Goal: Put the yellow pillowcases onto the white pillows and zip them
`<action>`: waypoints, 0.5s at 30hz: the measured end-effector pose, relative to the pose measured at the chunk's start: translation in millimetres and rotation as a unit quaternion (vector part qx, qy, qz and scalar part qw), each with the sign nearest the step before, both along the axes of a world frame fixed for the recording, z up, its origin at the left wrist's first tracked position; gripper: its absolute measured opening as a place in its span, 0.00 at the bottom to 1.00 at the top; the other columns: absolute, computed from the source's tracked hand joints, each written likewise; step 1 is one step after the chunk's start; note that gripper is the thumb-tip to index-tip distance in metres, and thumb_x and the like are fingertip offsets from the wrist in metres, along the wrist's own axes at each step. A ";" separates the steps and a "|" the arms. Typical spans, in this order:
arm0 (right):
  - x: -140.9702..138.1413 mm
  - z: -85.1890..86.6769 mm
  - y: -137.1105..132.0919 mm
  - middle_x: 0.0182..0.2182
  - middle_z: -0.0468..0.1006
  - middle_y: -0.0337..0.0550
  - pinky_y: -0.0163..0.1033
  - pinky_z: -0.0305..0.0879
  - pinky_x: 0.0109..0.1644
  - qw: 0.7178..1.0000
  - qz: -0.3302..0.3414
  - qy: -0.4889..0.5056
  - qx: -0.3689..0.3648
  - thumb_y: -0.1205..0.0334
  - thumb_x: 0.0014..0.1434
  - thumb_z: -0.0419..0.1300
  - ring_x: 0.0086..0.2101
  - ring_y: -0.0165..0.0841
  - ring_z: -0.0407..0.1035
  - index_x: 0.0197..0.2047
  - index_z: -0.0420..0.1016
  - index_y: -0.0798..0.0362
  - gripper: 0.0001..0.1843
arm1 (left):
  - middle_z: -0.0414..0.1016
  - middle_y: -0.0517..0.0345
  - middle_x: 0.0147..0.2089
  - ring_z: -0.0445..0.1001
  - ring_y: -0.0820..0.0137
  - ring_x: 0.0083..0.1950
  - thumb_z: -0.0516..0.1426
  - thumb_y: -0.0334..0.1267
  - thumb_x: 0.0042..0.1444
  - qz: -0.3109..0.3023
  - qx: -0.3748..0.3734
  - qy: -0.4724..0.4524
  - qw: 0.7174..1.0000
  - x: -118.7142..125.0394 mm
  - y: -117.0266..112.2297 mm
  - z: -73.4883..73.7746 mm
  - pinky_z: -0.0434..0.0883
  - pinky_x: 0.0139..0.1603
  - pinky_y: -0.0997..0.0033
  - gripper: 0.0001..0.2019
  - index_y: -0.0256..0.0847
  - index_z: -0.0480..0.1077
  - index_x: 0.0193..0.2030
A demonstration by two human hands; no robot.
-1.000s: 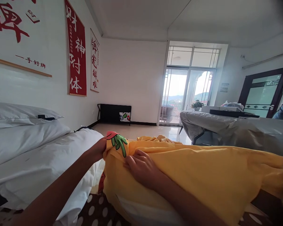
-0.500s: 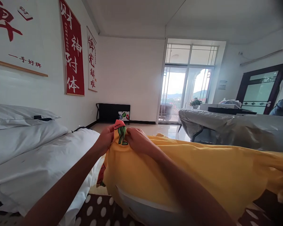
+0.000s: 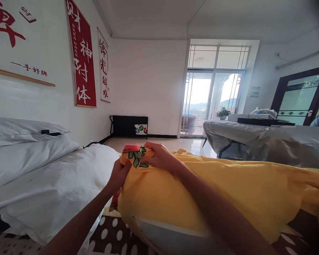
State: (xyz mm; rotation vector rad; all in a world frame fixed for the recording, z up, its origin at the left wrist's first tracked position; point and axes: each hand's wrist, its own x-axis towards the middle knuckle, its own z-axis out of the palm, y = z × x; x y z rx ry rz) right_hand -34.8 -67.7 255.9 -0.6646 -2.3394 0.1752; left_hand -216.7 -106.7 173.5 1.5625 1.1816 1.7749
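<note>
Yellow cloth (image 3: 244, 184): plain across its broad area, with a red and green leaf-like print (image 3: 134, 156) at one end. Spotted fabric (image 3: 114, 232): white dots on dark brown. Pillows (image 3: 61, 180): plain white, one with a black tab (image 3: 45, 132). Wider hanging scroll (image 3: 81, 71): red ground, white characters; narrower neighbouring scroll (image 3: 104, 67): white ground, red characters. Low panel (image 3: 123, 125): black; potted plant (image 3: 223, 112): green.

In the foreground, a brown, white-dotted cover (image 3: 110, 228) is overlaid by yellow fabric (image 3: 244, 191), and at the left it is overlapped by piled white pillows (image 3: 61, 180). Across the room, a plastic-draped table (image 3: 220, 132) is topped with a potted plant (image 3: 222, 113), a white box (image 3: 232, 118) and a flat black object (image 3: 266, 122). On the pale floor (image 3: 117, 142), a black panel (image 3: 122, 126) is stood by the wall.
</note>
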 end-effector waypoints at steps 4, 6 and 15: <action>8.1 0.2 -0.7 0.20 0.62 0.32 0.31 0.44 0.28 0.996 -0.033 -0.020 0.076 0.63 0.56 0.53 0.23 0.25 0.51 0.26 0.65 0.52 0.08 | 0.52 0.66 0.19 0.51 0.77 0.23 0.57 0.55 0.49 0.055 -0.012 -0.038 0.998 7.0 -4.7 -3.0 0.52 0.21 0.76 0.23 0.40 0.55 0.20; 12.9 1.9 2.3 0.19 0.62 0.33 0.32 0.44 0.29 0.992 -0.065 -0.012 0.106 0.66 0.58 0.50 0.22 0.26 0.50 0.26 0.65 0.52 0.10 | 0.50 0.66 0.19 0.49 0.77 0.23 0.53 0.57 0.54 0.082 -0.016 -0.063 0.994 5.6 -8.4 -10.1 0.50 0.21 0.76 0.24 0.41 0.52 0.20; 2.6 15.4 -14.1 0.27 0.69 0.37 0.30 0.52 0.32 0.994 0.031 0.069 0.082 0.72 0.53 0.47 0.28 0.27 0.59 0.30 0.67 0.53 0.09 | 0.72 0.59 0.35 0.68 0.67 0.39 0.63 0.43 0.45 -0.038 -0.020 0.106 0.993 -14.0 -16.4 -4.5 0.66 0.40 0.72 0.12 0.40 0.68 0.32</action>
